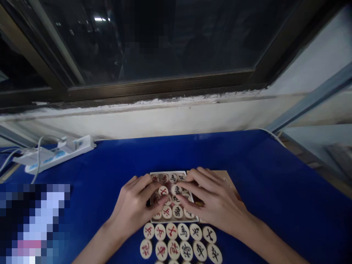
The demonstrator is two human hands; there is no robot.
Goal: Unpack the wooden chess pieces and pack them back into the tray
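A small white box (176,221) on the blue table holds rows of round pale Chinese chess pieces marked in red or black. Over its left side, my left hand (134,200) pinches a red-marked Chinese chess piece (163,191) between thumb and index finger. From the right, my right hand (214,192) has thumb and index finger around a black-marked Chinese chess piece (176,189). Both held pieces appear slightly above the others, and the fingers hide part of the box. Nearer to me, more Chinese chess pieces (173,249) lie in rows on the table.
A brown board or lid (222,176) lies beside the box, partly under my right hand. On the left stands a white power strip (66,152) with plugs and cables. A pixelated object covers the lower left corner. The blue table (123,157) meets a wall below a window.
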